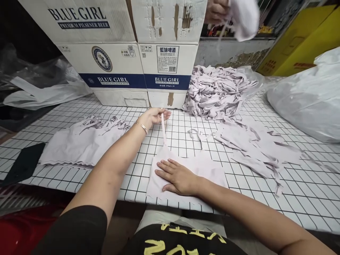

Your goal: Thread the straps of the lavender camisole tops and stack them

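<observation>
A pale pink camisole (214,173) lies flat at the table's front edge, its straps towards the far side. My left hand (155,116) grips the end of one thin strap (163,131) and draws it out straight, away from me. Flat on the body of the garment rests my right hand (180,177), palm down with fingers stretched. The other strap (198,135) lies loose and curled on the table.
Left, camisoles (77,143) lie stacked beside a dark flat piece (22,163). Beer cartons (114,81) block the far side. Loose camisoles (255,147), a heap (217,92) and a plastic bag (305,95) are right. Another person's hand (216,12) holds pale cloth (245,17).
</observation>
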{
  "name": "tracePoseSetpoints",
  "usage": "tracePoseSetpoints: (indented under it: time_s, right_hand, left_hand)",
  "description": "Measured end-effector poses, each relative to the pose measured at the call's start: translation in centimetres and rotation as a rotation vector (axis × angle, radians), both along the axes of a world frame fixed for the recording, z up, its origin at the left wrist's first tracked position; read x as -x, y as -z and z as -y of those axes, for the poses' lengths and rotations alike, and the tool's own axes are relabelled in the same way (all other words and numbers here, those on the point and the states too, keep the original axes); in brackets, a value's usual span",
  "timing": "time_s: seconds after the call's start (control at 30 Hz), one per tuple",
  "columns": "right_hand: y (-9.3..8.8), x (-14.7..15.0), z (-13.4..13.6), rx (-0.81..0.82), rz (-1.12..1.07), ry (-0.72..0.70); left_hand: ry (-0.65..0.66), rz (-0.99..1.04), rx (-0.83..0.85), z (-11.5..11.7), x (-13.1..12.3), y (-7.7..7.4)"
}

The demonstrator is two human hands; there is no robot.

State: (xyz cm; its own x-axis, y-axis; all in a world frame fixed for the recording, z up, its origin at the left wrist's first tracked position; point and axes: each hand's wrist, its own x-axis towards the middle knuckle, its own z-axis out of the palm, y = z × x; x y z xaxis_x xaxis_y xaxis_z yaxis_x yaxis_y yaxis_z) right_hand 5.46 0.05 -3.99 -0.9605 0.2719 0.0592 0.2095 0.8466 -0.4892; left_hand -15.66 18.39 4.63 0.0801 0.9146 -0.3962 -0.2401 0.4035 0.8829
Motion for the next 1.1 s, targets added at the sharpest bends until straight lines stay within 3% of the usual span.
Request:
tracePoseSetpoints:
  time_s: [0.1,0.23,0.27,0.33,0.4,0.53,0.63,0.73,0.87,0.97,1.03,1.1]
  right_hand:
    - [-0.3,-0.2,-0.7,0.214,-0.151,0.079]
    - [-2.4,-1.2,-4.3,0.789,-0.555,0.610]
    - [-3.1,-1.5,-5.4,0.943,-0.615,0.687]
    - [-4.6,-2.2,-7.3,1.188,-0.647,0.665]
    - [-5.8,-2.6,-8.3,1.315,-0.621,0.551]
    - [-6.6,-2.6,-8.3,1.425,-0.529,0.394]
    - [-6.4,-2.2,-7.9,1.372,-0.496,0.421]
    - [-6.3,-2.1,-7.8,1.353,-0.498,0.536]
    - [-5.8,-2.9,-7.6,1.385,-0.514,0.779]
    - [-4.9,-3.6,-7.0,1.356,-0.525,0.919]
    - [-4.1,-3.9,-6.4,1.356,-0.525,0.967]
    - [-3.5,-4.0,-5.8,1.373,-0.521,0.986]
  left_hand:
    - [0.072,0.021,-0.133,0.0,0.0,-1.7]
    - [0.236,-0.242,-0.589,3.6,-1.3,-1.8]
    - [0.266,-0.347,-0.721,4.8,-1.7,-1.6]
    - [0.344,-0.550,-0.975,6.8,-2.4,-1.2]
    - [0.421,-0.732,-1.175,8.2,-2.9,-0.8]
    - [0.436,-0.995,-1.336,9.0,-3.4,0.1]
    - [0.417,-1.056,-1.320,8.9,-3.5,0.5]
    - [0.402,-1.122,-1.184,9.6,-3.1,0.6]
    - [0.244,-1.205,-0.864,13.4,-2.5,1.4]
    - [0.368,-1.237,-0.639,17.5,-2.9,3.4]
    - [0.464,-1.274,-0.565,19.6,-3.4,4.9]
    - [0.476,-1.292,-0.530,20.6,-4.0,6.0]
